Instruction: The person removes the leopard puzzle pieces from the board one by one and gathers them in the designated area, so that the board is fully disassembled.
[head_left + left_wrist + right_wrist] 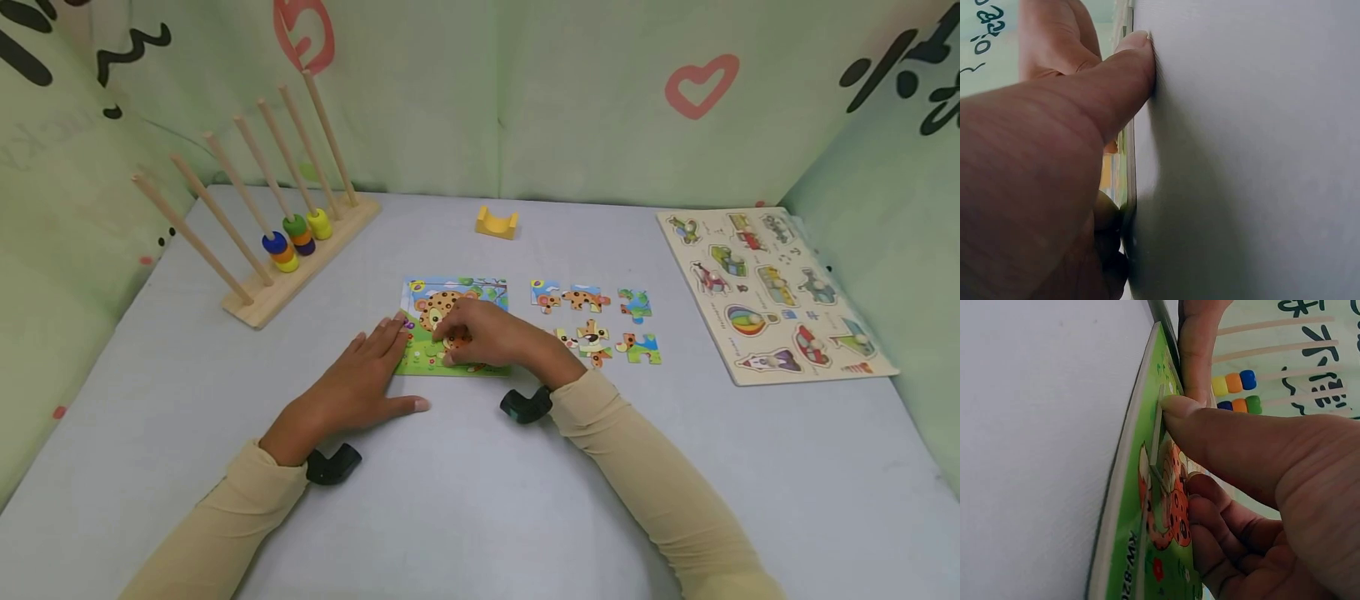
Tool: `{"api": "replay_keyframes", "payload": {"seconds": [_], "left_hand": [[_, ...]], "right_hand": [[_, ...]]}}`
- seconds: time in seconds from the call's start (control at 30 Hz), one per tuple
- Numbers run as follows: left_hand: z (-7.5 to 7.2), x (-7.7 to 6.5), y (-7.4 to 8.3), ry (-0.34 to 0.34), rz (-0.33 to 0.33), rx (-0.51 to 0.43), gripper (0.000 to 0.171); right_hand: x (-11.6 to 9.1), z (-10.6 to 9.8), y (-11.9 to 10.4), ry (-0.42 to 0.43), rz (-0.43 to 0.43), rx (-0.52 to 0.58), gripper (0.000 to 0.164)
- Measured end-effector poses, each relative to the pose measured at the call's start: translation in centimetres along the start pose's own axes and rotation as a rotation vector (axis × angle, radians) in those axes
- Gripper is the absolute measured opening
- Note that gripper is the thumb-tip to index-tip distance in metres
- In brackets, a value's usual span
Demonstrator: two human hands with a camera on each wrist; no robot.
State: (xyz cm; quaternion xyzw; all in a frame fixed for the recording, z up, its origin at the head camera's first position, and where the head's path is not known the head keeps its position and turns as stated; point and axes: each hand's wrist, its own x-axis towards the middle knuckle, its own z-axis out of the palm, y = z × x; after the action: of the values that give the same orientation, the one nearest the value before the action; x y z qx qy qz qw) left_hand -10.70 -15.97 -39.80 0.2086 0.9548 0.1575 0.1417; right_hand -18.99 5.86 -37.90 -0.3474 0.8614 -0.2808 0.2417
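A jigsaw puzzle board (418,362) with a cartoon leopard on green grass lies flat in front of me. My left hand (356,379) rests beside it, fingers straight with the tips at its left edge and the thumb spread on the table. Over the board's right half, my right hand (495,332) pinches a puzzle piece (1156,440) between thumb and bent fingers. In the right wrist view that piece sits slightly raised and tilted against the board's surface, thumb tip on its edge. Part of the leopard picture is hidden under the right hand.
Several loose puzzle pieces (587,298) lie in two rows right of the board. A wooden peg stand (258,310) with coloured beads is at the back left. A yellow curved block (497,224) stands behind the board, and a picture board (757,321) lies far right.
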Motion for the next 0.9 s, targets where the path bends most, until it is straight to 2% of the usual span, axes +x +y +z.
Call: {"api": "replay_keyframes", "payload": {"seconds": [0.43, 0.7, 0.9], "left_hand": [[-0.01, 0.00, 0.07, 0.006, 0.003, 0.002, 0.103], [0.00, -0.02, 0.03, 0.009, 0.003, -0.005, 0.104], [-0.02, 0.02, 0.04, 0.006, 0.002, -0.005, 0.104]], "right_hand": [[0.40, -0.19, -0.96, -0.010, 0.075, -0.059, 0.036], [0.66, -0.34, -0.96, -0.018, 0.105, -0.034, 0.035], [0.69, -0.31, -0.86, -0.029, 0.092, -0.014, 0.037]]}}
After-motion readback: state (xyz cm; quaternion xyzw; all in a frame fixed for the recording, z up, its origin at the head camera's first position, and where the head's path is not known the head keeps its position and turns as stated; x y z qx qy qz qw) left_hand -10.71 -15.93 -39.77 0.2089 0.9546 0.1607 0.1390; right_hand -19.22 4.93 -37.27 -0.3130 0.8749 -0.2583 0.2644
